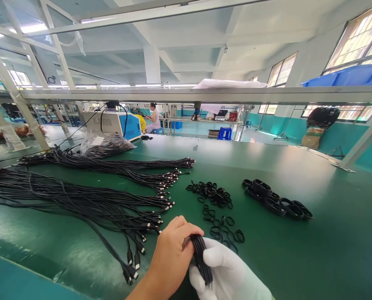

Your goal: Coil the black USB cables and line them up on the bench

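Note:
My bare left hand (170, 254) and my white-gloved right hand (228, 271) meet near the bottom edge, both closed round a coiled black cable bundle (201, 256). Just beyond them lies a scatter of small black rubber rings (218, 208) on the green table (298, 258). To the left, long black cables (79, 200) with plug ends lie fanned out, their connectors pointing towards my hands. A row of finished cable coils (276, 200) sits to the right of the rings.
A second bunch of black cables (111, 164) lies farther back, beside a plastic bag of cables (106, 143) and a white-and-blue machine (115, 123). A metal frame rail (204, 95) crosses overhead. A person (154, 118) sits far off at another bench.

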A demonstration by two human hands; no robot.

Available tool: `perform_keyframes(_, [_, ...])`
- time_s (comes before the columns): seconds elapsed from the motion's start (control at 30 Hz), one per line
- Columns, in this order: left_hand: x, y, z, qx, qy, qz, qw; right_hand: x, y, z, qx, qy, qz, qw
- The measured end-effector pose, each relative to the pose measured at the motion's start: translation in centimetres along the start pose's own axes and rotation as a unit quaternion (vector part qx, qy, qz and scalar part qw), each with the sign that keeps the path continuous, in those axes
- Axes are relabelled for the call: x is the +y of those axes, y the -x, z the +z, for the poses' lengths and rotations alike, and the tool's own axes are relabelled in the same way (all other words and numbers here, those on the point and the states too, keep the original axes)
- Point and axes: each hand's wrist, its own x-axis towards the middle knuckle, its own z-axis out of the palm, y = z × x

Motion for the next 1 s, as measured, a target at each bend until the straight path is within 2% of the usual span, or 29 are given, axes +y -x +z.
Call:
perform_keyframes(0.17, [-0.3, -0.3, 0.0, 0.014, 0.063, -0.009, 0.998, 0.3, 0.1, 0.5, 0.004, -0.021, -0.006, 1.0])
perform_keyframes(0.27, [-0.3, -0.2, 0.0, 0.026, 0.07, -0.011, 0.997, 1.1, -0.4, 0.3, -0.001, -0.027, -0.04, 0.999])
perform_keyframes(0.37, [0.1, -0.3, -0.3, 0.032, 0.029, -0.01, 0.999, 1.6, -1.2, 0.3, 0.029, -0.03, -0.072, 0.997])
perform_keyframes(0.47, [0.5, -0.8, -1.4, 0.029, -0.068, -0.017, 0.997, 1.4, -1.7, 0.4, 0.084, -0.013, -0.115, 0.99])
perform_keyframes(0.53, [0.4, -1.3, -2.4, -0.024, -0.066, -0.027, 0.997, 1.1, -1.9, 0.4, 0.085, -0.028, -0.107, 0.99])
perform_keyframes(0.63, [-0.3, -2.1, -3.8, -0.153, 0.06, -0.025, 0.986, 0.7, -1.8, 0.5, 0.052, -0.085, -0.028, 0.995])
perform_keyframes(0.7, [-0.8, -2.5, -4.1, -0.196, 0.1, -0.038, 0.975, 0.5, -1.8, 0.4, 0.049, -0.085, 0.008, 0.995])
perform_keyframes(0.73, [-0.9, -2.6, -4.1, -0.199, 0.09, -0.052, 0.974, 0.4, -1.8, 0.2, 0.066, -0.057, 0.003, 0.996])
perform_keyframes(0.8, [-1.1, -2.7, -3.8, -0.183, 0.038, -0.074, 0.98, 0.2, -1.9, -0.3, 0.116, 0.045, -0.04, 0.991])
perform_keyframes(0.87, [-1.0, -2.5, -3.4, -0.15, -0.005, -0.074, 0.986, -0.2, -1.8, -0.7, 0.149, 0.148, -0.087, 0.974])
perform_keyframes(1.0, [-0.7, -1.8, -2.6, -0.09, -0.005, -0.076, 0.993, -0.5, -1.6, -0.4, 0.134, 0.21, -0.07, 0.966])
